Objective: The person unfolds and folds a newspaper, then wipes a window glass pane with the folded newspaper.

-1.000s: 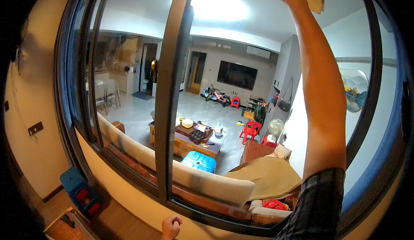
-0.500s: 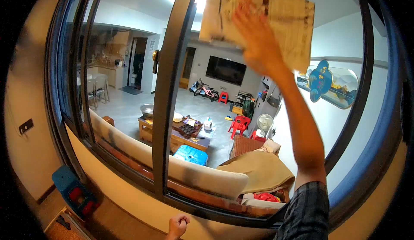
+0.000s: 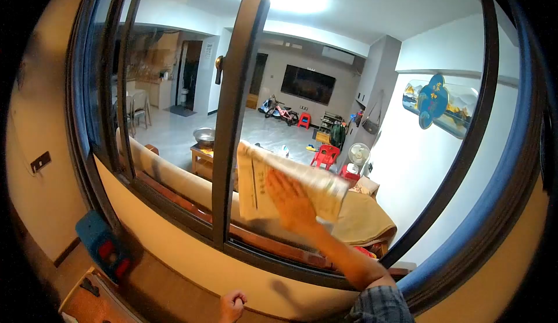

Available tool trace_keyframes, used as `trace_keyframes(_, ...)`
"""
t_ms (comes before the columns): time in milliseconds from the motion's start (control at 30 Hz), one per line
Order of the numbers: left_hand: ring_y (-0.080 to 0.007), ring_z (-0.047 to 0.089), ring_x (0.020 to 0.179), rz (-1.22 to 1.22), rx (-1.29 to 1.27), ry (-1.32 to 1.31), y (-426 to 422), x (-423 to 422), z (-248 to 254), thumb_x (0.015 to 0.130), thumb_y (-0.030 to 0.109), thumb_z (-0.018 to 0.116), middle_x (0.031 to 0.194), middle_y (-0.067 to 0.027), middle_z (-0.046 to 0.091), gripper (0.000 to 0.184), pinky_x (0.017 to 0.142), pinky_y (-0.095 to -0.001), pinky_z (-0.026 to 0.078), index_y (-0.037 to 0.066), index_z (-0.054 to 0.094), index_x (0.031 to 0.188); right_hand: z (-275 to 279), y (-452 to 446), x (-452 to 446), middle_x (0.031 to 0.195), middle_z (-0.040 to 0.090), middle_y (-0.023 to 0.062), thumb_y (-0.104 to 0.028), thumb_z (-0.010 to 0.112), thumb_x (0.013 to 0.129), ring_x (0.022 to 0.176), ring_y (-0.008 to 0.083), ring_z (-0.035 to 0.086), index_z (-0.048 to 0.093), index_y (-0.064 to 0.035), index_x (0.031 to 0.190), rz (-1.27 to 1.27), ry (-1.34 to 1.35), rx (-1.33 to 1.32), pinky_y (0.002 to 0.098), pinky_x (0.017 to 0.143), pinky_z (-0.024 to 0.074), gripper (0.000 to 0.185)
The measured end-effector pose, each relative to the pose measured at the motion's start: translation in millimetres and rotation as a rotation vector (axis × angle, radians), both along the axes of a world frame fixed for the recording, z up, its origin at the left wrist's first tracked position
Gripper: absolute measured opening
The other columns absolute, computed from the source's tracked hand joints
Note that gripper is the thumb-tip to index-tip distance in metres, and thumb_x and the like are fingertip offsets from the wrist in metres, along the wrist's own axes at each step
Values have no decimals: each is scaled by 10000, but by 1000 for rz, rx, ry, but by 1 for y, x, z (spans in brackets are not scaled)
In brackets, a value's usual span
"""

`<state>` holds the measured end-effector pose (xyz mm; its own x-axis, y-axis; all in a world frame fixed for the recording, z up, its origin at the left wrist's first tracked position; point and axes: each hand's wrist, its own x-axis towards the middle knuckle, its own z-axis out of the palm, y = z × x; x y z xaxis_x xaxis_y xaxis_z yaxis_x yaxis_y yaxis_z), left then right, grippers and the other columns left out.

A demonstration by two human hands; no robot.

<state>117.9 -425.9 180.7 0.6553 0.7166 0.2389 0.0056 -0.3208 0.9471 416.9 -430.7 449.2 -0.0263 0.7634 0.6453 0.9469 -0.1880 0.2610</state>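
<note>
My right hand (image 3: pixel 290 201) presses a sheet of newspaper (image 3: pixel 251 186) against the lower part of the window pane, its fingers stretched over the paper. The newspaper is creased, with a curled, blurred upper right edge. Low in the view, my left hand (image 3: pixel 233 307) is closed in a loose fist below the window, apart from the glass, and nothing shows in it. The dark window frame (image 3: pixel 223 166) stands just left of the newspaper, with a latch (image 3: pixel 219 69) on its upright.
Below the sill, at the left, is a blue stool (image 3: pixel 100 244). A blue curtain (image 3: pixel 514 166) hangs along the right side. Through the glass are a sofa (image 3: pixel 168 166), a steel basin (image 3: pixel 203 137), a red chair (image 3: pixel 325 155), a fan (image 3: pixel 358 153) and a television (image 3: pixel 308 85).
My right hand has moved the newspaper from the top of the pane down and leftward to its lower part. My left hand stays low, still closed, shifted slightly left.
</note>
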Motion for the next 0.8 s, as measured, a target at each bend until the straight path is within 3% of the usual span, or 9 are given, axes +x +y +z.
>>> trace_keyframes(100, -207, 622, 593, 21, -94, -4, -13, -18, 16, 801, 44, 481, 601, -86, 596, 212, 558, -359, 489, 16, 691, 804, -16, -16, -35, 1626, 383, 101, -113, 563, 834, 1492, 277, 379, 431, -57, 1540, -88, -256, 82, 468, 1224, 274, 721)
trace_keyframes(167, -183, 586, 563, 13, -129, 7, -18, -27, 11, 789, 10, 468, 582, -77, 567, 215, 526, -356, 465, 18, 682, 804, -39, -13, -23, 1627, 383, 104, -80, 538, 843, 1467, 274, 417, 460, -60, 1526, -66, 36, 3, 462, 1201, 316, 687)
trace_keyframes(267, -123, 471, 504, -73, -300, 7, -16, -35, 9, 773, -9, 471, 567, -70, 507, 202, 469, -339, 375, 24, 669, 791, 12, -24, -53, 1611, 389, 152, -59, 509, 855, 1499, 316, 356, 458, -31, 1516, 20, 109, 51, 511, 1215, 260, 663)
trace_keyframes(367, -147, 450, 496, -51, -169, -11, -14, -26, -3, 787, 0, 487, 570, -67, 485, 185, 477, -334, 351, 19, 670, 802, 67, -35, -59, 1603, 391, 191, -67, 460, 887, 1538, 341, 278, 405, 33, 1523, -21, -67, 203, 562, 1235, 179, 647)
trace_keyframes(433, -175, 475, 506, -18, -72, -35, -17, -19, 14, 799, 22, 502, 583, -90, 512, 171, 491, -339, 369, 17, 673, 813, 101, -40, -67, 1637, 340, 171, -1, 636, 709, 1547, 326, 255, 391, -28, 1555, -41, -47, 252, 518, 1259, 116, 881)
trace_keyframes(567, -260, 589, 615, -66, -1, 126, -6, -5, 22, 842, 85, 547, 703, -150, 617, 150, 591, -372, 469, 18, 680, 865, 168, -39, -51, 1619, 368, 182, 25, 627, 696, 1516, 348, 313, 365, -36, 1567, 22, -114, 406, 511, 1246, 187, 912)
trace_keyframes(667, -183, 550, 551, 3, 80, -171, -14, 11, 29, 769, -7, 465, 609, -62, 565, 159, 594, -338, 473, 62, 576, 679, 218, -52, -50, 1595, 390, 202, 56, 629, 688, 1484, 369, 357, 357, -37, 1568, 48, -101, 566, 505, 1232, 249, 926)
trace_keyframes(700, -202, 578, 598, -1, 104, -129, -8, 11, 17, 771, 2, 460, 645, -84, 594, 155, 620, -346, 489, 40, 600, 717, 238, -65, -58, 1583, 395, 216, 70, 645, 677, 1484, 367, 352, 358, -36, 1567, 50, -54, 625, 506, 1229, 260, 942)
trace_keyframes(800, -231, 619, 662, 24, 124, -64, 6, 10, -2, 754, 10, 454, 694, -120, 637, 176, 656, -360, 512, 11, 630, 756, 309, -94, -25, 1450, 521, 251, 27, 571, 834, 1340, 410, 497, 380, -20, 1541, 146, -342, 1073, 491, 1146, 384, 734)
